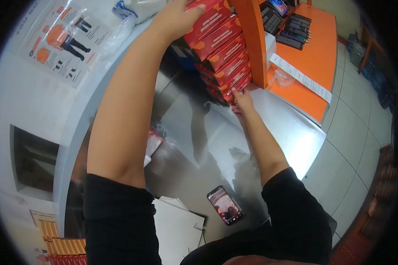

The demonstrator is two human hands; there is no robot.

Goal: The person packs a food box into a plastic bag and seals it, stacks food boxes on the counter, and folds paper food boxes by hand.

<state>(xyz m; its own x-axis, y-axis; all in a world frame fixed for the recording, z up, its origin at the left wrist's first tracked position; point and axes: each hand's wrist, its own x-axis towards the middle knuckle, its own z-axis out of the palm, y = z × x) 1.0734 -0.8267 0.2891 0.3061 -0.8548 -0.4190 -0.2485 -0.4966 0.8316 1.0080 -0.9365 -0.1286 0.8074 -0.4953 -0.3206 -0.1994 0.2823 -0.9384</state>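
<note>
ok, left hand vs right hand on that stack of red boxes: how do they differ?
The left hand lies spread on top of the stack of red boxes; the right hand touches the stack's bottom edge, down at the steel counter. The left hand lies flat, palm down; the right reaches in with its fingertips. The left looks larger, being nearer the camera. Both are bare, touch the same stack, and come out of black sleeves.
</note>
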